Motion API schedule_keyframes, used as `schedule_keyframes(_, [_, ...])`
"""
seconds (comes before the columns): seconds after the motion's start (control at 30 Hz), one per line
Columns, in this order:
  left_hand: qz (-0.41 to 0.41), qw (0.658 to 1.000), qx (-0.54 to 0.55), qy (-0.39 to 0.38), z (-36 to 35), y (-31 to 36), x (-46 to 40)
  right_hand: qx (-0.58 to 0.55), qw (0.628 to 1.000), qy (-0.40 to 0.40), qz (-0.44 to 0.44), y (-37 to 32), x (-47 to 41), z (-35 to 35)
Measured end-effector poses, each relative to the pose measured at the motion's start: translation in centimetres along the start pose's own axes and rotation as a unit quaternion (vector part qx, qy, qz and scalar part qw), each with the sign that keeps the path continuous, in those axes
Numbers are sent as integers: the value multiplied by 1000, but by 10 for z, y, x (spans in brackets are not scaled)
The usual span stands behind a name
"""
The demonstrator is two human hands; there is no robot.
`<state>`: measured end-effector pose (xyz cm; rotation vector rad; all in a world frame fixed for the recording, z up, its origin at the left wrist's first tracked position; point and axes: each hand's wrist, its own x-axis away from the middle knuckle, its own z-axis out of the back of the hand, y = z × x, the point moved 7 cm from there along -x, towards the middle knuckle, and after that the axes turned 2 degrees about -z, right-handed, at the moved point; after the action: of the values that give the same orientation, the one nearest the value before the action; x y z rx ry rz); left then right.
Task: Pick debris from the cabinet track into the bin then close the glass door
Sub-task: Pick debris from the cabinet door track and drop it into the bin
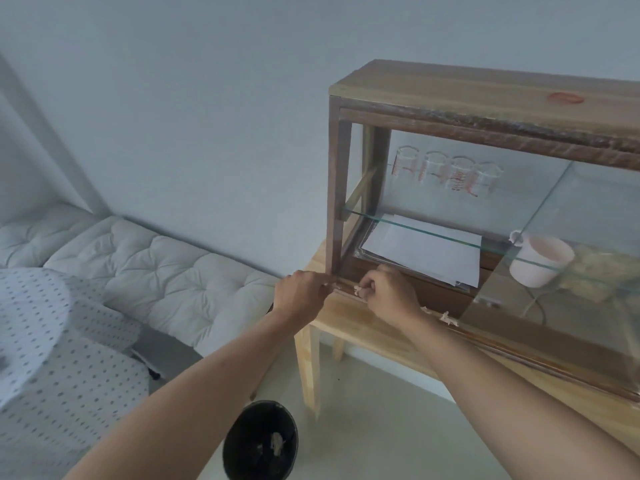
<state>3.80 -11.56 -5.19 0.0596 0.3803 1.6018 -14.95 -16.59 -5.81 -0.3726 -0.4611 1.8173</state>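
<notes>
Pale, crumpled scraps of debris [449, 319] lie along the cabinet track [519, 348] at the front foot of the wooden cabinet [485, 95], and the person works at its left end. The right hand [389, 295] has its fingers curled in, thumb and forefinger pinched on a small white scrap [357, 290] just at the track. The left hand [299, 294] rests at the cabinet's corner post, fingers drawn together, though whether it holds anything cannot be told. To do this step well, the pinch should probably lift the scrap straight out of the groove rather than drag it along, then carry it down to the black bin [260, 441] on the floor below, which already holds some bits. More scraps wait further right, beside the edge of the glass door [561, 271], which stands slid open; clearing those first would likely let it close freely.
</notes>
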Motion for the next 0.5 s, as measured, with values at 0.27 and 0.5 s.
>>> schedule_keyframes(0.27, [52,998,27,-22,13,-40,32,-22,999,8,-34,2,-3,6])
schedule_keyframes(0.5, [97,994,40,-28,26,-74,61,-91,996,1,-7,-35,12,-19])
